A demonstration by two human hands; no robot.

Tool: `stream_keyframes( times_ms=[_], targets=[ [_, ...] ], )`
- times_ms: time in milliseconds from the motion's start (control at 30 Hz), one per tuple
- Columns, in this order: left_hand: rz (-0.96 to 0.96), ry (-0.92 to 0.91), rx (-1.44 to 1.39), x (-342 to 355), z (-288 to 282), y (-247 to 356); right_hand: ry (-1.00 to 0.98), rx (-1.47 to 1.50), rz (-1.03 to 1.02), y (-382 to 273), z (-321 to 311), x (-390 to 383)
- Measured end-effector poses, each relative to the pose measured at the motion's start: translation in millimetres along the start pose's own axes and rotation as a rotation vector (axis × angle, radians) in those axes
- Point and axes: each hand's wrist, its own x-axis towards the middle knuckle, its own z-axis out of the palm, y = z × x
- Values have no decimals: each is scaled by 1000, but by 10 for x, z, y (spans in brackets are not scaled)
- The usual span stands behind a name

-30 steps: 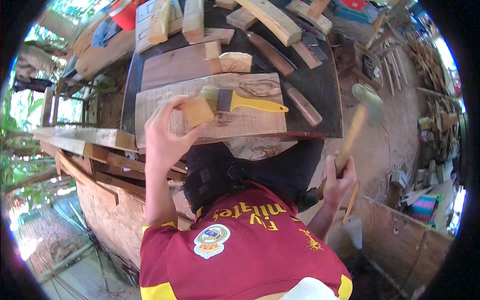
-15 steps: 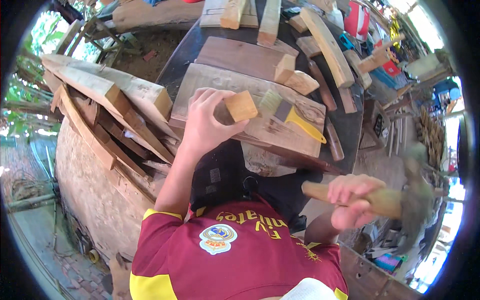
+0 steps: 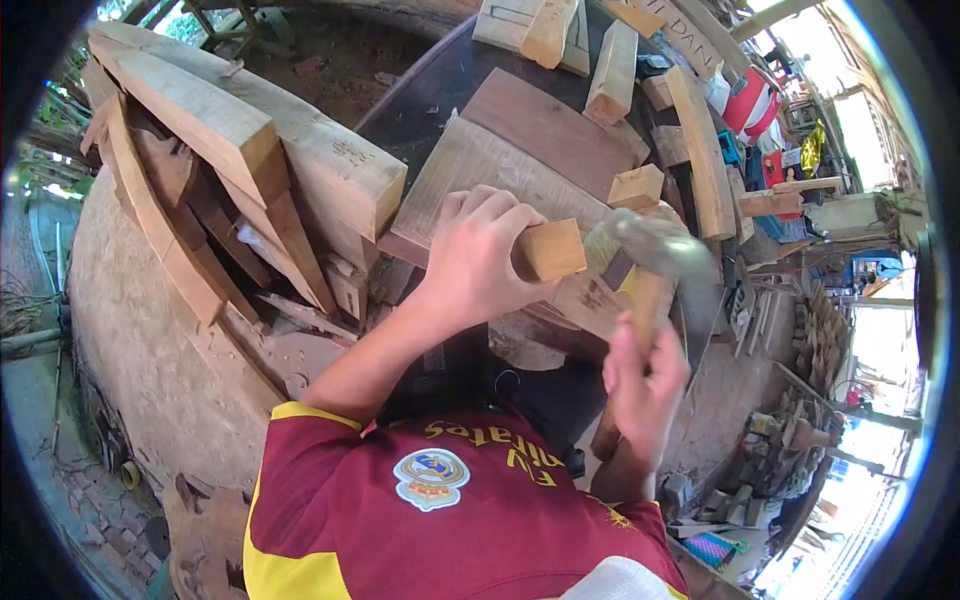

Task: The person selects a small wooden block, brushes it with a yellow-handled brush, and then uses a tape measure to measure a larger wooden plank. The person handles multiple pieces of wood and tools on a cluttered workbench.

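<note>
Where long, pale, squared timber beams (image 3: pixel 215 105) are stacked: the far left is filled, with sawn ends pointed toward the dark-topped table (image 3: pixel 430 85).
Wide, pale, grained wooden board (image 3: pixel 440 180): laid along the table's near side, partly hidden by the left hand (image 3: pixel 480 250).
Left-hand grip: the small, honey-coloured, squared wooden block (image 3: pixel 553 250) is pinched between thumb and fingers, its right-hand end left exposed; it is held over the board, though whether the board is touched cannot be told.
Block handling: steadiness would be best gained by an even, firm pinch, with the fingertips kept well back from any face that could be met by metal.
Flat, yellow-handled paintbrush (image 3: pixel 617 270): placed on the board just right of the block and largely covered by the hammer in this view; it might better be set aside, lest it be knocked.
Wooden-handled, metal-headed hammer (image 3: pixel 650 290): held up at a slant, head blurred, apart from the block.
Right-hand grip: the handle is wrapped by the folded fingers of the right hand (image 3: pixel 645 385); control would be helped by a relaxed wrist and short, measured swings.
Thick, pale, elongated timber piece (image 3: pixel 700 150): rested farther right on the table.
</note>
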Motion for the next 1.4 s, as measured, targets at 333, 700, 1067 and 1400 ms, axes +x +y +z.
stream_keyframes(
  times_ms=[333,700,1067,1400],
  targets=[
    [-28,-24,-15,13,-6,-9,5,-165,-195,105,16,-24],
    [-36,-43,5,27,9,8,-46,-195,-320,296,100,-82],
    [16,-106,45,75,-39,54,194,518,11,334,120,-241],
    [68,-198,-70,255,-39,3,184,400,-225,299,-114,-100]
  ],
)
